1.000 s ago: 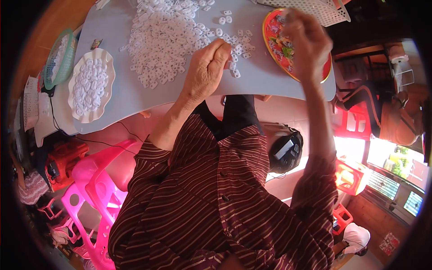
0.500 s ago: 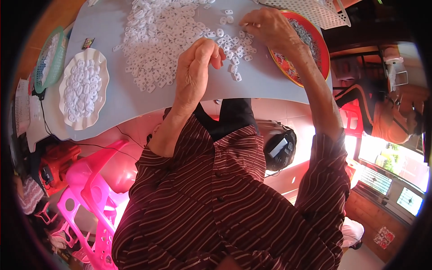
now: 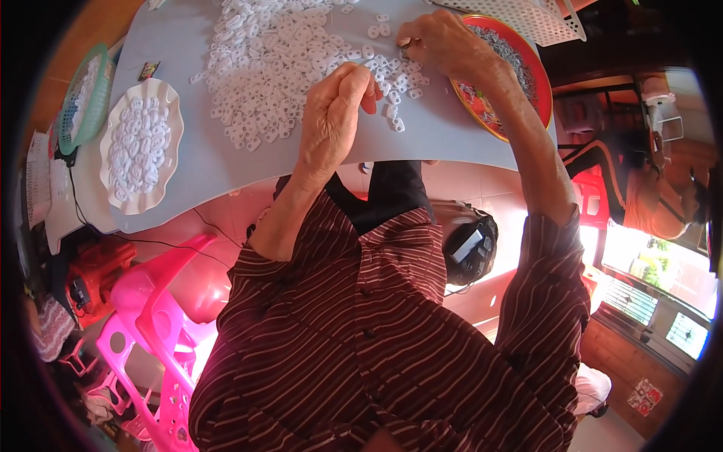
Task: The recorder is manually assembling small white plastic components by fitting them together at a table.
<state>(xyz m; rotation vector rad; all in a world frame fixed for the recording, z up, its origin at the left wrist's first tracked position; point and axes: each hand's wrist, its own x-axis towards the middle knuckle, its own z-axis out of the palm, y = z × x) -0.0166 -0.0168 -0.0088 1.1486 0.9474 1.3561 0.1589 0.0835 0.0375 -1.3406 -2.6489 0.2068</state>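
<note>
My left hand [image 3: 335,113] is closed above the table, its fingers curled inward; what they hold, if anything, is hidden. Just in front of it spreads a large pile of small white plastic pieces with holes [image 3: 263,83]. My right hand [image 3: 452,49] is bent over a loose group of the same pieces [image 3: 403,75], thumb and fingertips pinched together. A tiny dark speck shows at those fingertips, too small to name. Under my right wrist lies a round red tray with a gold rim [image 3: 544,94], holding many small grey metal-looking parts [image 3: 506,51].
A scalloped white dish [image 3: 175,154] of white pieces stands at the table's left, near a small dark packet [image 3: 148,71] and a green basket [image 3: 98,98]. A white perforated basket [image 3: 542,26] sits far right. Pink chairs [image 3: 154,324] stand below left; another person [image 3: 648,192] is at right.
My left hand has shifted slightly right, toward my right hand. My right hand has come slightly left and nearer, its fingertips now drawn together over the loose white pieces.
</note>
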